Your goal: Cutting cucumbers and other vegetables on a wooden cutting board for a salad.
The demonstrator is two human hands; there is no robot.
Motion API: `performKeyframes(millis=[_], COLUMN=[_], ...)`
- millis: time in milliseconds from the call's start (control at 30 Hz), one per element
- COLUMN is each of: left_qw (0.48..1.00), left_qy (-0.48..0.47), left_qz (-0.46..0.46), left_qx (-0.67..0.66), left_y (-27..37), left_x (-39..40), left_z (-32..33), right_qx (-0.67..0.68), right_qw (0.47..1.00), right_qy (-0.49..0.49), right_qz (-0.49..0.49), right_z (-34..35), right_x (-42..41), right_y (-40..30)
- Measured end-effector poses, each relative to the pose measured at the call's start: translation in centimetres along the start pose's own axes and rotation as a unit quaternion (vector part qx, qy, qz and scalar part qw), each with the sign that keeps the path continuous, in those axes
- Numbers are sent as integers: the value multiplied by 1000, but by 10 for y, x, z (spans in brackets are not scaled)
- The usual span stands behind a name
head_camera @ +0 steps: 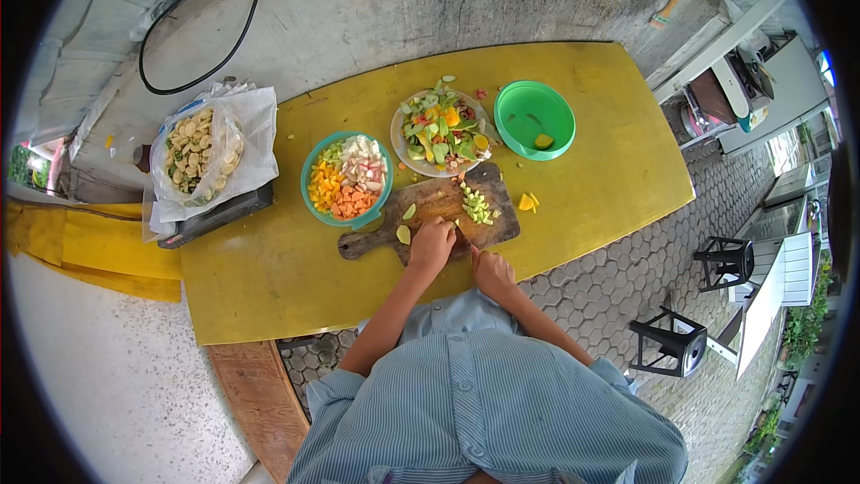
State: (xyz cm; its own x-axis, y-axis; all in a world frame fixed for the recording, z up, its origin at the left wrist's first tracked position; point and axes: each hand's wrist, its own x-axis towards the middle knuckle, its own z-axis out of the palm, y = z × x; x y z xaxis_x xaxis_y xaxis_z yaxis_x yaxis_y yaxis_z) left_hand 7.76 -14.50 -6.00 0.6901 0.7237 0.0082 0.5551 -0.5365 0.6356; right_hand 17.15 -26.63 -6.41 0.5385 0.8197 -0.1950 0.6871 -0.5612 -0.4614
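Observation:
A wooden cutting board (430, 198) with a handle lies on the yellow table. On it my left hand (433, 242) presses down with curled fingers, and a bit of pale green vegetable (457, 222) shows at the fingertips. My right hand (494, 272) grips a knife (463, 236) by its handle at the board's near edge. The dark blade points toward my left fingers and is partly hard to see. Diced pale green vegetable (477, 206) is heaped on the board's right part. Two larger pale green slices (403, 234) lie left of my left hand.
Behind the board stand a teal bowl (381, 210) of sorted diced vegetables, a plate (396, 141) of peelings and a green bowl (535, 91) holding a yellow piece. Yellow pieces (527, 202) lie to the right. A plastic bag of sliced food (201, 154) sits at left.

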Motion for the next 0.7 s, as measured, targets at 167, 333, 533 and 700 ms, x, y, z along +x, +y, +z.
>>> performKeyframes(millis=[167,333,533,700], left_qw=[1000,1000,999,1000], left_qy=[19,5,-24,8], left_qz=[-11,5,-15,0], left_qx=[-7,16,45,27], left_y=[-4,-1,-1,-3], left_x=[-5,-6,-4,-1], left_z=[5,5,4,8], right_qx=[183,35,-40,-55], right_qw=[973,999,998,996], right_qy=[-128,-33,-3,19], right_qz=[59,9,-45,-61], right_z=[-25,-27,-31,-16], right_x=[19,4,-8,-6], right_y=[-3,-10,-20,-8])
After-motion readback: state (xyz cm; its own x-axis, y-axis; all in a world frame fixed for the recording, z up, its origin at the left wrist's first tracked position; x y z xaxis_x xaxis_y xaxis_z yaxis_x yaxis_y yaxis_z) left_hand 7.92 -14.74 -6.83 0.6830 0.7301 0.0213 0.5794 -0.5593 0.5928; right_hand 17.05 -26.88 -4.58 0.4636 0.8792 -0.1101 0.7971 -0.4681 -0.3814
